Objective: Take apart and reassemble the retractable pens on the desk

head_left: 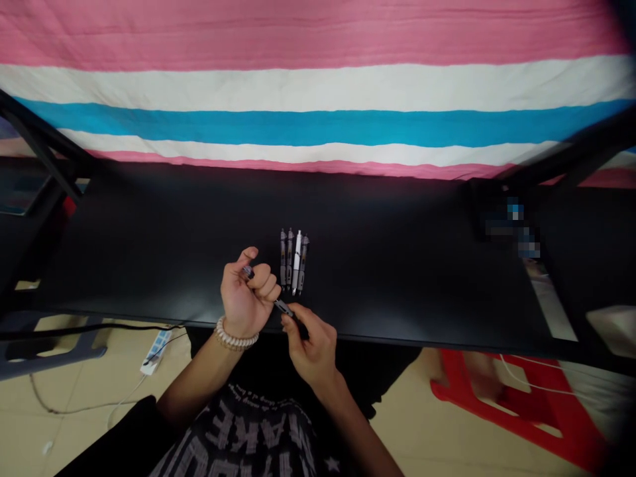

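My left hand (251,295) is wrapped round a pen (283,307), with its thumb raised. One end of that pen pokes out above the fist, and its grey grip end slants out below toward the right. At this lower end my right hand (314,344) closes thumb and forefinger on the tip; the tip itself is hidden by the fingers. Just beyond both hands, several pens lie side by side on the black table (387,265). Among them are a white pen (297,262) and a dark, see-through pen (283,260) with a grey grip.
A striped pink, white and blue cloth (318,126) hangs along the table's back edge. Black frame bars stand at both sides. Below are a red stool (517,404) at right, and a power strip (156,350) with cables on the floor at left.
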### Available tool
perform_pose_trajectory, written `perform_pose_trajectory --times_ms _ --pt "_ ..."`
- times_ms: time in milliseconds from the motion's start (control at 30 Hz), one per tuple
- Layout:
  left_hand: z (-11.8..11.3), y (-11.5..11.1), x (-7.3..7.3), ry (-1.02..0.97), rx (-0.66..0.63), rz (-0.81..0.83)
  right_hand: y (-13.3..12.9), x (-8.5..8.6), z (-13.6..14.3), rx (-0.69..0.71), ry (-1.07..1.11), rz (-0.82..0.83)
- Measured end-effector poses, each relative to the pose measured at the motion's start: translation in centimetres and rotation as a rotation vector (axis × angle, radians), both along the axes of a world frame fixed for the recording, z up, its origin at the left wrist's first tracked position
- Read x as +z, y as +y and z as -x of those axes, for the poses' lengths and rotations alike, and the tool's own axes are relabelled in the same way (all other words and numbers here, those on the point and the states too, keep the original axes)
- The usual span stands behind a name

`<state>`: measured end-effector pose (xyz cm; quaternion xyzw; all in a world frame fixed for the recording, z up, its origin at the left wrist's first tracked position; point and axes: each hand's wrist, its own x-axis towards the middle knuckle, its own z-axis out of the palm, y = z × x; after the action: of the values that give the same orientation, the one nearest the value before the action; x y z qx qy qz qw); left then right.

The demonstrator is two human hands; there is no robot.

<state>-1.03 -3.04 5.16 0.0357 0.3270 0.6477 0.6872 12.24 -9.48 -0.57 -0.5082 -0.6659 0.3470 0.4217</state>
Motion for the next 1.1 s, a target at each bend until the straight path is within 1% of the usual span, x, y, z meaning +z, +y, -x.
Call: perform_pose_trajectory --times_ms 100,167,200,267,333,367,433,533,600,633,667,733,767,833,933,1100 --pt "-0.7 0.6 -0.9 0.078 -0.063 -0.062 0.7 0.2 -0.8 -0.034 -0.034 0.005" --pt "-1.0 0.9 -1.8 0.228 -0.135 -0.129 2.0 0.1 -1.8 -0.131 -0.098 0.042" --pt "-1.0 0.9 -2.3 0.35 -0.161 -0.162 2.9 -0.1 -2.6 -0.2 -0.148 0.063" --pt "-0.7 0.7 -3.4 0.723 -0.152 -0.24 4.9 -0.5 -4.3 -0.355 -0.279 0.108" --pt "0.0 0.5 -4.3 1.083 -0.21 -0.388 7.0 -1.0 -6.0 -0.466 -0.45 0.111" --pt "0.4 0.3 -4.7 1.23 -0.243 -0.468 7.9 -1.3 -6.7 -0.49 -0.532 0.103" --pt "1.1 0.1 -5.5 1.447 -0.288 -0.618 9.0 -1.6 -7.8 -0.496 -0.615 0.053" --pt "1.3 -0.1 -6.2 1.644 -0.336 -0.735 9.2 -1.5 -7.9 -0.508 -0.626 -0.057" --pt "1.0 -0.2 -6.4 1.731 -0.379 -0.737 8.4 -1.2 -7.0 -0.504 -0.561 -0.113" --pt "0.8 -0.2 -6.5 1.765 -0.396 -0.727 7.8 -1.1 -6.3 -0.469 -0.504 -0.121" --pt "0.6 -0.2 -6.5 1.789 -0.409 -0.718 7.2 -0.9 -5.4 -0.399 -0.433 -0.111" --pt "0.3 -0.2 -6.5 1.802 -0.421 -0.712 6.1 -0.6 -3.8 -0.183 -0.321 -0.057" --pt "0.2 -0.2 -6.5 1.794 -0.418 -0.715 5.7 -0.5 -3.0 -0.09 -0.327 -0.045" --pt "0.3 -0.1 -6.6 1.768 -0.383 -0.713 5.3 -0.4 -2.0 0.02 -0.409 -0.045" --pt "0.4 0.0 -6.8 1.727 -0.332 -0.698 5.3 -0.2 -1.7 0.067 -0.521 -0.053" --pt "0.4 0.2 -6.9 1.639 -0.299 -0.672 5.4 0.1 -2.5 0.116 -0.612 -0.073"
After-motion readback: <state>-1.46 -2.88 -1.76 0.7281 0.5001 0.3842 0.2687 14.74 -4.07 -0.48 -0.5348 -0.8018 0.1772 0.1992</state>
